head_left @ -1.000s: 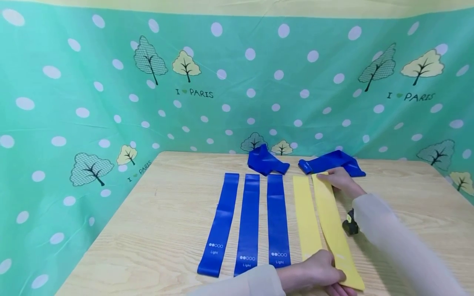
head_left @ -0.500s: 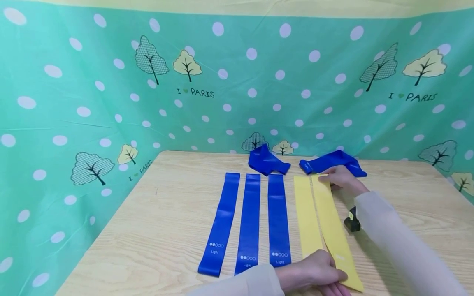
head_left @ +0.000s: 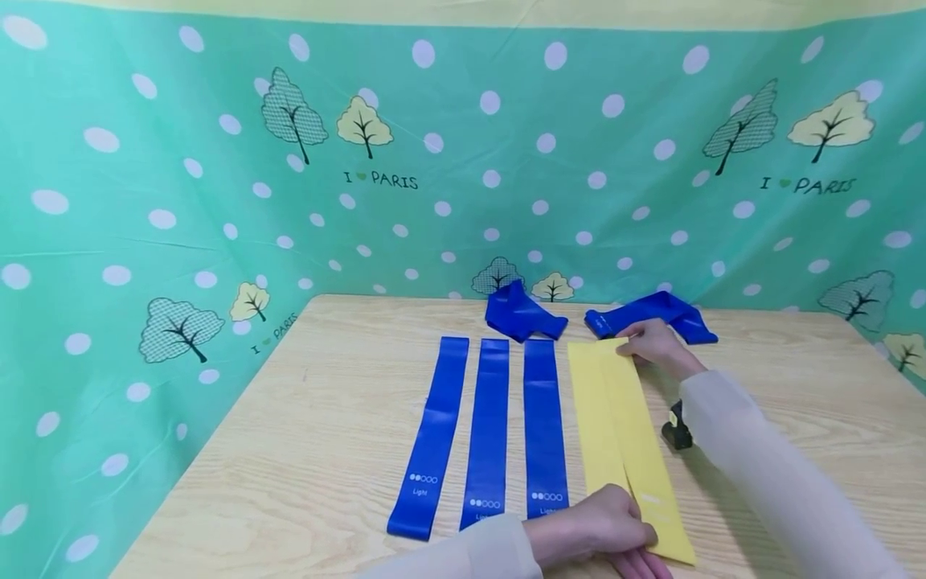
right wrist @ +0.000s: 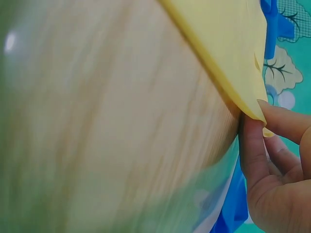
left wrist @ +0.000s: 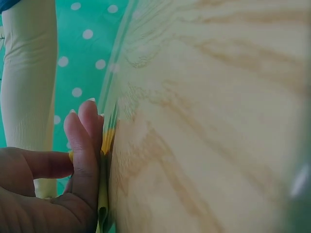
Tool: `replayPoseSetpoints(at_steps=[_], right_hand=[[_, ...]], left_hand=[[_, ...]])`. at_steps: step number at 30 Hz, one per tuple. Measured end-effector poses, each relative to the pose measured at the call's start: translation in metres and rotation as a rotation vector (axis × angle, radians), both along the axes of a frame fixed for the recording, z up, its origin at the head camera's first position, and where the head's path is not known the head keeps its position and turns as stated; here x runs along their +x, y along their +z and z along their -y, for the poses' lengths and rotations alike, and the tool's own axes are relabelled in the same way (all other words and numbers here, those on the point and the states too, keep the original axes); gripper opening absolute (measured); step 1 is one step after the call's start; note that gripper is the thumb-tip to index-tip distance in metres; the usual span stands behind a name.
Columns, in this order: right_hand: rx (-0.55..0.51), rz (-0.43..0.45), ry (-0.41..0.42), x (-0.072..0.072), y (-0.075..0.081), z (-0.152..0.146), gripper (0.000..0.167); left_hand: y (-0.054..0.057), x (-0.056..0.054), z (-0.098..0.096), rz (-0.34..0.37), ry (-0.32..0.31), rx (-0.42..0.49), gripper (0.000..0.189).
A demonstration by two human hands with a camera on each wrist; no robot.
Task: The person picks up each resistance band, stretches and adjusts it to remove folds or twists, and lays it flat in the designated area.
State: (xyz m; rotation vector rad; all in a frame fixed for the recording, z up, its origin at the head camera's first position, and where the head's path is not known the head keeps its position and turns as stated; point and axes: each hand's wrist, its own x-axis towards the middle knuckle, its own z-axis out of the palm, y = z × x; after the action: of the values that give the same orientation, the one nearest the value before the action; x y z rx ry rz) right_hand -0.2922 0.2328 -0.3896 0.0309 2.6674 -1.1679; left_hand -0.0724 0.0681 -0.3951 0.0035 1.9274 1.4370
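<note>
In the head view, my right hand (head_left: pixel 660 347) pinches the far end of a flat yellow resistance band (head_left: pixel 644 450) between thumb and fingers. The right wrist view shows this pinch on the band's corner (right wrist: pixel 228 53). My left hand (head_left: pixel 604 527) grips the same band's near end, its thumb on top and fingers beneath. Just left lies a second yellow resistance band (head_left: pixel 593 426), partly overlapped by the held one and covered by my left hand at its near end. Three blue resistance bands (head_left: pixel 435 426) marked "Light" lie lengthwise further left.
Two crumpled blue bands, one left (head_left: pixel 522 314) and one right (head_left: pixel 680 314), lie along the back edge of the wooden table (head_left: pixel 304 434). A small black device (head_left: pixel 676 430) is by my right wrist. A green dotted curtain (head_left: pixel 405 233) hangs behind.
Both hands have shifted slightly left with the held yellow band. The gap between the two yellow bands has closed, and the held one now overlaps the other.
</note>
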Motion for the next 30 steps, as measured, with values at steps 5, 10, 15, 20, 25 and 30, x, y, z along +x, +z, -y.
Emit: replayPoseSetpoints(at_steps=[5, 10, 15, 20, 25, 30], right_hand=[[-0.03, 0.0, 0.004, -0.0004, 0.0005, 0.0038, 0.038], [-0.027, -0.002, 0.01, 0.0005, 0.0012, 0.0028, 0.037], [-0.011, 0.006, 0.008, -0.0002, 0.0013, 0.0025, 0.036], [0.015, -0.001, 0.008, -0.0022, 0.0006, 0.0014, 0.036], [0.03, 0.01, 0.003, -0.0044, 0.0021, -0.0004, 0.037], [0.09, 0.015, 0.008, -0.005, 0.0066, -0.0034, 0.035]], left_hand=[[0.0003, -0.0005, 0.005, 0.006, 0.002, 0.005, 0.023], [0.0004, -0.0017, 0.0067, 0.017, -0.025, 0.015, 0.023], [0.0006, -0.0012, 0.0044, 0.008, -0.031, -0.001, 0.025], [0.0011, -0.0035, 0.0027, 0.015, -0.078, -0.051, 0.03], [0.0025, -0.0048, 0.0001, 0.034, -0.112, -0.057, 0.032], [0.0078, -0.0031, -0.0004, -0.022, -0.141, -0.102, 0.033]])
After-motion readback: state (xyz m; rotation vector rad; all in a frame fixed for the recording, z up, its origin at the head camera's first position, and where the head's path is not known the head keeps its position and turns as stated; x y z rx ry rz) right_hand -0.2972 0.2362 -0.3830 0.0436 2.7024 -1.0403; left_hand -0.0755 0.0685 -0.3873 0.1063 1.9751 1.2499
